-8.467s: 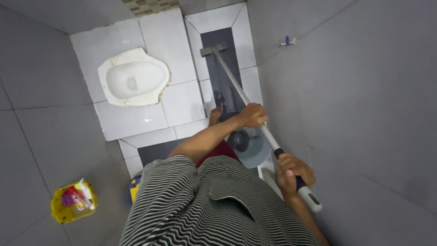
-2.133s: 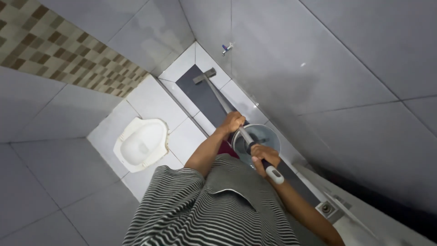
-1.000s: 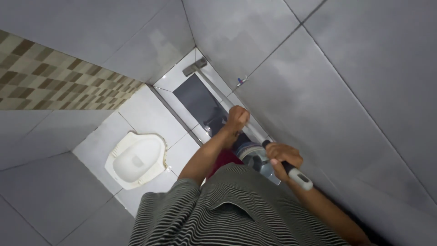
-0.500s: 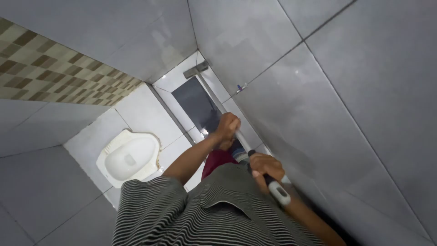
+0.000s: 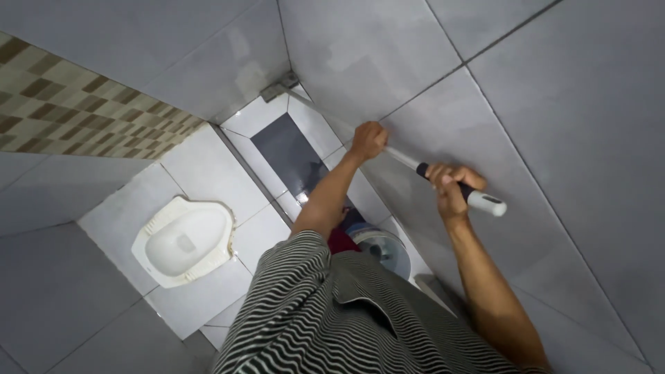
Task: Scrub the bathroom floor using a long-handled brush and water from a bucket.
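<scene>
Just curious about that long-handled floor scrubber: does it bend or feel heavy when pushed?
Probably stiff: the long-handled floor scrubber runs straight from the right hand past the left hand to its head in the corner. Likely light, being thin. The dark grip probably resists slipping.

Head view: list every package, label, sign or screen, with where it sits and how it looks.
Label: one small dark patch on the pale grey end of the long handle, just beyond the right hand; too small to make out.
No package, sign or screen shows on the floor or the grey walls.
</scene>
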